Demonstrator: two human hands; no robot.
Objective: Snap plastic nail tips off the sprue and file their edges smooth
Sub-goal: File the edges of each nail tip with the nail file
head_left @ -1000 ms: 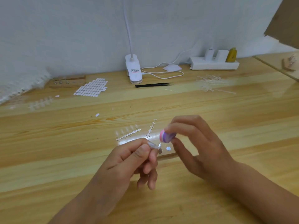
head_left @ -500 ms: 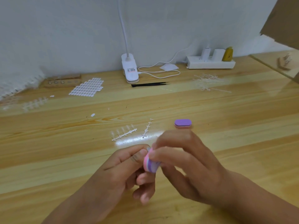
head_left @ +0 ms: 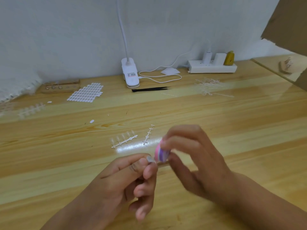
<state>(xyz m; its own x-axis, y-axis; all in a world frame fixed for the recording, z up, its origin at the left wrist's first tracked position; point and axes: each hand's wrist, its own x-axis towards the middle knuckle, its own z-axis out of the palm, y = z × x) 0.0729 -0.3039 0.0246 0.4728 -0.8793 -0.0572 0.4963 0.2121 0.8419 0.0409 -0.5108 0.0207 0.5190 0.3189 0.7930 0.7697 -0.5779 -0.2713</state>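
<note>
Both grips persist: left hand point(head_left: 119, 183) pinches the nail tip point(head_left: 150, 158), right hand point(head_left: 196, 160) holds the file block point(head_left: 160, 153) slightly higher.

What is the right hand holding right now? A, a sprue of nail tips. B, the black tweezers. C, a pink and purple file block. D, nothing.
C: the right hand pinches the pink and purple file block, right beside the nail tip that the left hand pinches.

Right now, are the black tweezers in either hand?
No, the black tweezers lie on the table beside the lamp base.
</note>
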